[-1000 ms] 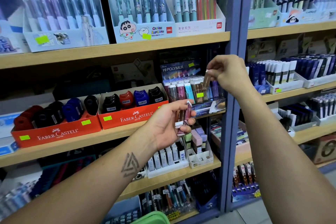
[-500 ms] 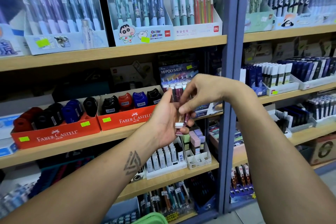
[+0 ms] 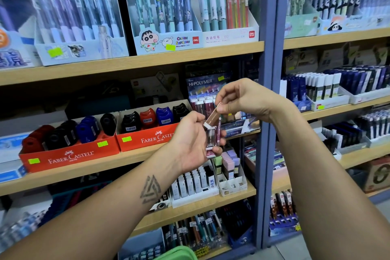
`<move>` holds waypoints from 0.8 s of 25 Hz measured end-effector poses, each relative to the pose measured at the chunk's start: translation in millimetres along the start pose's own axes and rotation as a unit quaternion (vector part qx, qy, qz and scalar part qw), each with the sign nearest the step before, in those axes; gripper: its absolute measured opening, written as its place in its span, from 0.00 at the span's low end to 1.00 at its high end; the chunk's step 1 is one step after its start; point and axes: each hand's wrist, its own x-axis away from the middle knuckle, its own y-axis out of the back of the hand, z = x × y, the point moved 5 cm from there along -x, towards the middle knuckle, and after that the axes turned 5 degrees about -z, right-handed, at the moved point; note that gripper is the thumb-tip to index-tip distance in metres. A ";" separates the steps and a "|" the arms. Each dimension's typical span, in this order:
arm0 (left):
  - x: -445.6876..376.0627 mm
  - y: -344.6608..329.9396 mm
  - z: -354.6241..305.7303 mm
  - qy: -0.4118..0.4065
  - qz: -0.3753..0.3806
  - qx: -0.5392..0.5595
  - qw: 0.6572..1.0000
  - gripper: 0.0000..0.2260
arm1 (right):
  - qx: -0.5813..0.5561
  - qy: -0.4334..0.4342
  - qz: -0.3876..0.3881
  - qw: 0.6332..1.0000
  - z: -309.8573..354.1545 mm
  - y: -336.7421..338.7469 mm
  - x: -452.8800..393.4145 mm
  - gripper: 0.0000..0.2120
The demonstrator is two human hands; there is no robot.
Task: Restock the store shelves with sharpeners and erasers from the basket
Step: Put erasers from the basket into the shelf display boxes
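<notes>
Erasers (image 3: 212,141) in slim sleeves are light, stiff little blocks, easy to pinch by the long flat sides; a glossy wrap could make them slide against each other, so taking one by its upper end and drawing it along its length out of the bundle looks the safest hold. They should not break if dropped, though a loose one could fall among the goods below.

The left hand (image 3: 191,141) grips a small bundle of them upright, fingers curled round the lower half, held in front of the middle shelf (image 3: 88,167). The right hand (image 3: 242,101) pinches a single eraser (image 3: 213,117) by its upper end between thumb and fingertips; it is tilted, brownish-pink in its sleeve with a white tip at its lower end, which sits at the top of the bundle. Whether that tip touches the bundle is hard to tell.

Just beyond the hands stands the Hi-Polymer display box (image 3: 207,91), holding similar upright erasers, the likely slot for these. To the left sit red Faber-Castell trays (image 3: 145,139) of sharpeners. At the near bottom edge a green basket rim (image 3: 179,253) shows.
</notes>
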 end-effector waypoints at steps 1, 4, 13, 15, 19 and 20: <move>2.6 -1.6 -0.3 -0.001 0.013 -0.001 1.000 0.18 | -0.020 -0.003 -0.019 1.000 -0.7 3.0 0.2 0.07; 5.5 -2.5 0.5 -0.010 0.034 0.001 0.999 0.18 | -0.046 -0.026 -0.031 0.998 -3.7 3.0 1.3 0.07; 12.7 -0.2 -2.9 -0.063 0.040 -0.008 0.997 0.24 | -0.101 -0.034 -0.003 0.994 -7.2 1.1 4.1 0.11; 11.8 1.9 -3.5 -0.071 0.035 -0.006 0.997 0.23 | -0.062 -0.026 -0.005 0.998 -8.4 -0.5 1.0 0.10; 11.7 3.8 -2.2 -0.063 0.024 0.014 0.998 0.15 | -0.061 -0.034 -0.032 0.997 -10.6 -4.4 -4.3 0.06; 11.5 4.8 -1.4 -0.057 0.016 0.018 0.998 0.13 | -0.088 -0.045 -0.030 0.995 -11.4 -6.4 -4.5 0.04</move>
